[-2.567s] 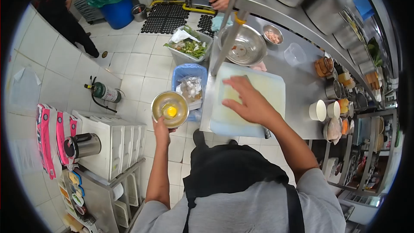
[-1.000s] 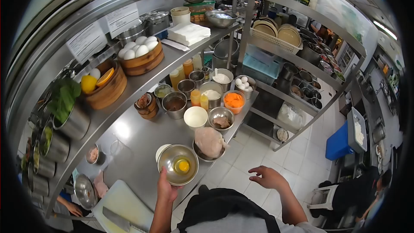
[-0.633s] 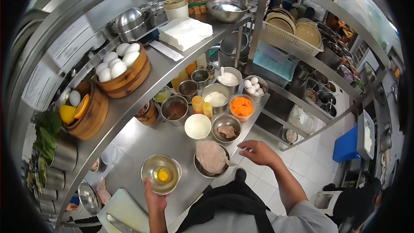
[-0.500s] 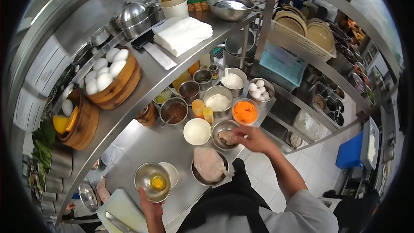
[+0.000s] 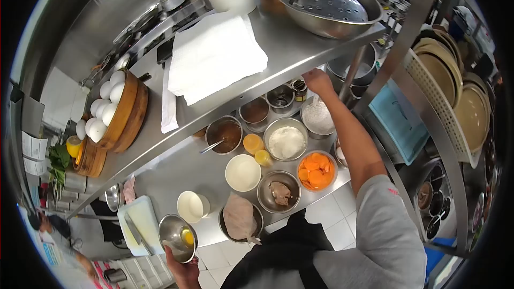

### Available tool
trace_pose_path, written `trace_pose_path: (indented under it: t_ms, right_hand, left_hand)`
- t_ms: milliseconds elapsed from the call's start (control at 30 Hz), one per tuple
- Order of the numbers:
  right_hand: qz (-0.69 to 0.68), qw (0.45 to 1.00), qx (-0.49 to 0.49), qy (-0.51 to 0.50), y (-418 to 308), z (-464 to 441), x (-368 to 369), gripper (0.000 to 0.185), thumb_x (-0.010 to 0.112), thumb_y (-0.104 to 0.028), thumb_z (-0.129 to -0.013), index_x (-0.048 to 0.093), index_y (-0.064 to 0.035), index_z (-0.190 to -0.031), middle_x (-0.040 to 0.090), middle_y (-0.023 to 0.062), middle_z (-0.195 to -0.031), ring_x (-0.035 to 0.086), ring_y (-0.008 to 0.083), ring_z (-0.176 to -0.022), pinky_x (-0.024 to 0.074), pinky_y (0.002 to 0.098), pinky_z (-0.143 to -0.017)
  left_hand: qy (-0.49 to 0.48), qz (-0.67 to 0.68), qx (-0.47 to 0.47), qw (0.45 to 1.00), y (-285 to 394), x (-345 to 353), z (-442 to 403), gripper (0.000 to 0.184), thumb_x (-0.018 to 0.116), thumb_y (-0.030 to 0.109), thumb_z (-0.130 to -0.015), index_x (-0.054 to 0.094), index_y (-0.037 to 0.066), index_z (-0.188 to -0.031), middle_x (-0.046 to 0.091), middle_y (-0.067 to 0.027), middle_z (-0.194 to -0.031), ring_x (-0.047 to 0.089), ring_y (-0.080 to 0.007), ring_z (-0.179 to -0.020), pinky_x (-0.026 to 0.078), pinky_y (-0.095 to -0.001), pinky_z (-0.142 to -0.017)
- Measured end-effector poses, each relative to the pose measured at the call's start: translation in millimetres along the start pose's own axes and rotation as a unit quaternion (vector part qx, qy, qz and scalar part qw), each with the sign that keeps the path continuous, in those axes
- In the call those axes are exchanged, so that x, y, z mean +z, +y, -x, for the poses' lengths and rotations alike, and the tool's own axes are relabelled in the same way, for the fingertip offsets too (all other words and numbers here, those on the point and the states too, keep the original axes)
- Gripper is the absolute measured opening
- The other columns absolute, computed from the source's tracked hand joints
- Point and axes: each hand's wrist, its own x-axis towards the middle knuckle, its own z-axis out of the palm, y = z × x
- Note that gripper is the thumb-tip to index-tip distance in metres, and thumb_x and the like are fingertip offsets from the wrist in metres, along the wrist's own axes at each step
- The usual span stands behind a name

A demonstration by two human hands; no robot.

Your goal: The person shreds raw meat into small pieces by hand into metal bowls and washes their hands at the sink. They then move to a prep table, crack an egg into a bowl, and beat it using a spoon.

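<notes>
Left hand [image 5: 182, 268]: fingers curled round the near side of one steel bowl [image 5: 168, 229], tilted, raw egg [image 5: 187, 236] inside, held beside the cutting board [image 5: 137, 211]. Right hand [image 5: 319, 82]: extended at the shelf [image 5: 300, 48] edge, near the jar [image 5: 300, 92]; fingertips hidden, so their opening and any hold could not be told.

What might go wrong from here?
The metal bowl looks tilted in the left hand, so the raw egg might slide out. The right hand reaches beneath the shelf edge; its forearm, close above the tub of white powder, might knock it. The knife lies bare on the cutting board near the bowl and could get bumped.
</notes>
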Motion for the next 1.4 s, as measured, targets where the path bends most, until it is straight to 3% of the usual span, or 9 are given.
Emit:
trace_pose_path:
  t_ms: [67, 167, 200, 433, 567, 800, 933, 1033, 1400]
  right_hand:
    - [0.066, 0.994, -0.055, -0.064, 3.1, -18.4, 10.3, 0.047, 0.062, -0.042, -0.091, 0.072, 0.0017, -0.107, 0.071, 0.0268, -0.106, 0.068, 0.0438, -0.104, 0.0533, 0.0479, -0.095]
    - [0.116, 0.967, -0.228, -0.006, 37.4, -49.6, 58.2, 0.036, 0.063, -0.032, -0.089, 0.075, 0.0012, -0.097, 0.071, 0.0261, -0.106, 0.069, 0.0436, -0.102, 0.0542, 0.0485, -0.093]
    - [0.109, 0.963, -0.241, 0.051, 49.1, -58.6, 71.8, 0.031, 0.063, -0.029, -0.087, 0.075, -0.0006, -0.092, 0.072, 0.0250, -0.104, 0.069, 0.0428, -0.100, 0.0548, 0.0483, -0.092]
    - [0.028, 0.985, -0.168, 0.005, -3.3, -18.5, 17.1, 0.018, 0.065, -0.021, -0.085, 0.075, -0.0067, -0.089, 0.074, 0.0196, -0.096, 0.071, 0.0382, -0.093, 0.0566, 0.0452, -0.087]
    - [0.017, 0.989, -0.134, -0.059, -13.2, -7.1, 0.5, 0.019, 0.069, -0.022, -0.083, 0.075, -0.0052, -0.089, 0.074, 0.0183, -0.093, 0.072, 0.0370, -0.092, 0.0563, 0.0448, -0.086]
    - [-0.014, 0.973, -0.165, -0.158, -18.8, 8.4, -14.5, 0.027, 0.068, -0.018, -0.085, 0.076, -0.0116, -0.110, 0.075, 0.0164, -0.102, 0.071, 0.0345, -0.098, 0.0549, 0.0419, -0.089]
    - [0.020, 0.969, -0.232, -0.082, -2.8, 9.0, -3.0, 0.026, 0.066, -0.016, -0.086, 0.075, -0.0114, -0.109, 0.074, 0.0170, -0.101, 0.071, 0.0350, -0.098, 0.0548, 0.0441, -0.088]
    - [0.007, 0.963, -0.261, -0.073, 17.3, 1.2, 20.1, 0.023, 0.066, -0.015, -0.087, 0.075, -0.0104, -0.108, 0.074, 0.0168, -0.100, 0.070, 0.0345, -0.097, 0.0551, 0.0441, -0.087]
    - [0.051, 0.957, -0.272, -0.084, -25.1, 0.9, 3.5, 0.020, 0.066, -0.024, -0.091, 0.076, -0.0109, -0.102, 0.074, 0.0149, -0.094, 0.070, 0.0356, -0.092, 0.0543, 0.0447, -0.083]
  left_hand:
    - [0.021, 0.012, -0.002, 1.000, -7.5, 1.0, 10.2, 0.054, 0.046, 0.059, -0.102, 0.054, 0.015, -0.131, 0.072, -0.0080, -0.089, 0.059, -0.0187, -0.044, 0.047, -0.0292, -0.040]
    - [-0.026, 0.003, 0.001, 1.000, -17.7, -8.3, 19.8, 0.054, 0.049, 0.056, -0.102, 0.050, 0.014, -0.136, 0.070, -0.0084, -0.105, 0.066, -0.0196, -0.061, 0.047, -0.0289, -0.041]
    - [-0.021, 0.002, 0.001, 1.000, -21.4, -9.5, 20.6, 0.054, 0.050, 0.055, -0.102, 0.050, 0.012, -0.135, 0.070, -0.0107, -0.105, 0.064, -0.0201, -0.056, 0.047, -0.0296, -0.040]
    - [-0.013, 0.013, -0.029, 0.999, -17.5, 32.4, 41.7, 0.054, 0.045, 0.054, -0.105, 0.051, 0.009, -0.133, 0.071, -0.0102, -0.094, 0.064, -0.0197, -0.054, 0.052, -0.0292, -0.043]
    - [-0.037, 0.012, -0.027, 0.999, -20.5, 37.1, 46.8, 0.052, 0.043, 0.053, -0.106, 0.050, 0.010, -0.135, 0.070, -0.0109, -0.106, 0.068, -0.0194, -0.061, 0.054, -0.0289, -0.044]
    - [-0.055, 0.002, -0.026, 0.998, -29.5, 34.3, 53.4, 0.052, 0.042, 0.053, -0.107, 0.050, 0.011, -0.137, 0.069, -0.0103, -0.112, 0.070, -0.0186, -0.070, 0.054, -0.0280, -0.044]
    - [-0.058, 0.011, -0.019, 0.998, -31.6, 43.5, 53.9, 0.053, 0.041, 0.053, -0.107, 0.049, 0.011, -0.139, 0.068, -0.0102, -0.114, 0.069, -0.0184, -0.073, 0.050, -0.0277, -0.044]
    - [-0.015, 0.022, 0.000, 1.000, -30.6, 69.5, 63.6, 0.051, 0.046, 0.052, -0.105, 0.053, 0.011, -0.134, 0.070, -0.0105, -0.106, 0.065, -0.0196, -0.060, 0.048, -0.0287, -0.043]
    - [-0.098, 0.021, -0.017, 0.995, -40.1, 73.1, 47.8, 0.054, 0.042, 0.053, -0.107, 0.049, 0.011, -0.140, 0.068, -0.0106, -0.113, 0.071, -0.0197, -0.076, 0.052, -0.0283, -0.044]
